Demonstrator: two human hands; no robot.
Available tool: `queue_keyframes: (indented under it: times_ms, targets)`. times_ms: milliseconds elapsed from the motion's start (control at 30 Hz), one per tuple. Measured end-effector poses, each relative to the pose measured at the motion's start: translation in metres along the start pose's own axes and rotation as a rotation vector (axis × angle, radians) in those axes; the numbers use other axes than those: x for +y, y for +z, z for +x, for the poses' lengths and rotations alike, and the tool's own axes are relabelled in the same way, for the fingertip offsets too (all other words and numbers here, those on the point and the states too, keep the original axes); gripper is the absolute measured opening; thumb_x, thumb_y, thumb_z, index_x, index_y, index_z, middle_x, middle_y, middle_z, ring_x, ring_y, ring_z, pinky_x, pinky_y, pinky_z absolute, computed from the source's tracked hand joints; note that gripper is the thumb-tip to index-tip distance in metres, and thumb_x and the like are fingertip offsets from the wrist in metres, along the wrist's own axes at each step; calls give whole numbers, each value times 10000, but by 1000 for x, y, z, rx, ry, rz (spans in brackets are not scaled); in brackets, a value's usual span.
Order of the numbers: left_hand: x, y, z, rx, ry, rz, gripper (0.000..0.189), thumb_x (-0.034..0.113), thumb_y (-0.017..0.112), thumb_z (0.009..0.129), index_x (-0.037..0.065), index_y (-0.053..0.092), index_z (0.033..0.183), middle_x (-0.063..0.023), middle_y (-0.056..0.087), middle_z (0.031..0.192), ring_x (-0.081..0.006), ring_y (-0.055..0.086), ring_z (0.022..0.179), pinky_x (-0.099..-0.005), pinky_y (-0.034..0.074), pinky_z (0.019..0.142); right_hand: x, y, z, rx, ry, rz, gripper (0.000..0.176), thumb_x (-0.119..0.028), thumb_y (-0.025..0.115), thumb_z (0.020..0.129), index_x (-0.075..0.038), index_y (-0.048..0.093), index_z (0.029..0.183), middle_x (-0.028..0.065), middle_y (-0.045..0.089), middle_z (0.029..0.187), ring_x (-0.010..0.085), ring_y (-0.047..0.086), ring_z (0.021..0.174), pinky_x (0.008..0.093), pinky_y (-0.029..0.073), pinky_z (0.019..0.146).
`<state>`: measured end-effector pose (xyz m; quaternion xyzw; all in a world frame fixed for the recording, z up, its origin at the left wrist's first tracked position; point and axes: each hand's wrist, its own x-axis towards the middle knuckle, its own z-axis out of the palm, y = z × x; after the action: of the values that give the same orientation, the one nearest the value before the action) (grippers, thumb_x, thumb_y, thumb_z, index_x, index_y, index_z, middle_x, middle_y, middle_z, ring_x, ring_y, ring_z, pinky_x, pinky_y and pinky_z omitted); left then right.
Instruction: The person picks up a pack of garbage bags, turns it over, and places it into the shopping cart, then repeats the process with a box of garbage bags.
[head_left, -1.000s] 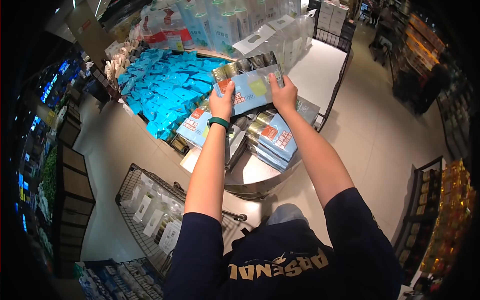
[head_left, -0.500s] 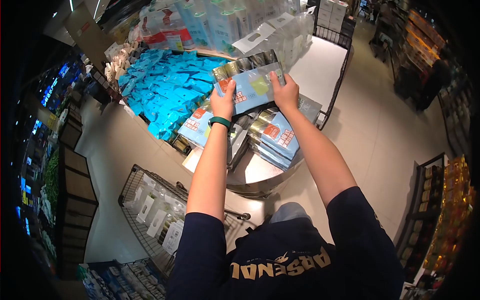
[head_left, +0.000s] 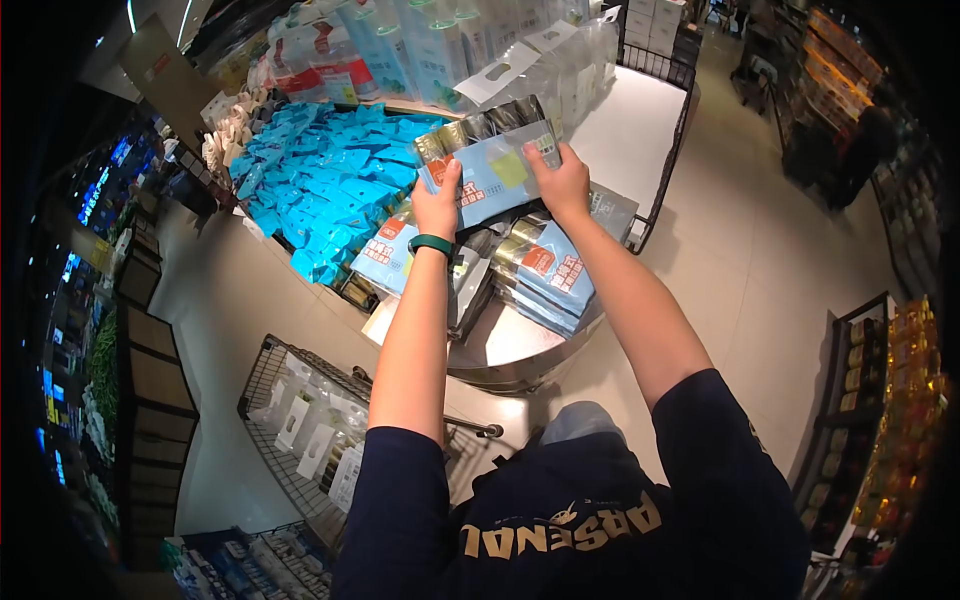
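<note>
Between my two hands is a pack of garbage bag rolls (head_left: pixel 492 180), dark rolls in clear wrap with a light blue label. My left hand (head_left: pixel 437 207) grips its left end, thumb on top. My right hand (head_left: pixel 562 182) grips the right end, thumb on the label. The pack is tilted above the rounded end of a display table (head_left: pixel 497 345). Beneath it lies a stack of similar packs (head_left: pixel 548 268), with another blue-labelled pack (head_left: pixel 383 252) to the left. My fingers under the held pack are hidden.
Bright blue packets (head_left: pixel 320 180) are heaped left of the packs. Clear bags with white handles (head_left: pixel 500 75) stand behind. A wire shopping cart (head_left: pixel 275 400) holding clear packs stands at lower left. Shelves (head_left: pixel 850 420) line the right side; people are in the far aisle.
The held pack and both hands shift slightly left in view, as does the surrounding scene. My grip on the pack stays the same.
</note>
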<state>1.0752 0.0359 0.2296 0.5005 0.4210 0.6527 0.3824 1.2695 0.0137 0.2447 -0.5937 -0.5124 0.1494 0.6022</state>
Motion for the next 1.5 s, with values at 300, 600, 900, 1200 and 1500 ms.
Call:
queue_keyframes:
  times_ms: [300, 600, 900, 1200, 1500]
  targets:
    - [1, 1, 3, 10, -6, -33, 417, 335, 739, 858, -7, 646, 1076, -61, 678, 985, -122, 610, 845, -284, 486, 781, 4, 3, 1, -59, -6, -127, 832, -619, 746, 683, 55, 585, 1144, 272, 665, 1013, 410, 644, 977, 430, 505, 840]
    - [3, 3, 0, 40, 37, 13, 406, 340, 743, 850, -8, 652, 1038, -71, 686, 954, -126, 618, 821, -285, 495, 776, -3, 1, -2, -85, 10, -210, 844, -622, 730, 695, 56, 568, 1172, 279, 657, 1042, 417, 633, 1008, 440, 498, 867]
    - [1, 1, 3, 11, -2, -41, 407, 315, 748, 852, -9, 643, 1074, -64, 677, 994, -123, 614, 846, -280, 488, 787, -2, 0, 1, -74, 14, -147, 684, -588, 641, 810, 36, 606, 1088, 275, 667, 953, 442, 637, 925, 465, 499, 809]
    - [-4, -1, 5, 11, 16, -55, 402, 334, 728, 867, -1, 646, 1076, -55, 674, 994, -127, 605, 860, -287, 478, 795, -2, 2, 1, -27, 10, -161, 582, -526, 556, 893, 34, 631, 1033, 295, 659, 901, 471, 625, 900, 489, 492, 794]
    - [-7, -2, 5, 31, 60, 4, 446, 417, 712, 869, -3, 664, 1013, -59, 678, 925, -135, 596, 827, -297, 476, 785, 2, 5, 2, 26, -23, -146, 553, -520, 562, 891, 22, 633, 973, 295, 656, 875, 471, 627, 876, 496, 491, 777]
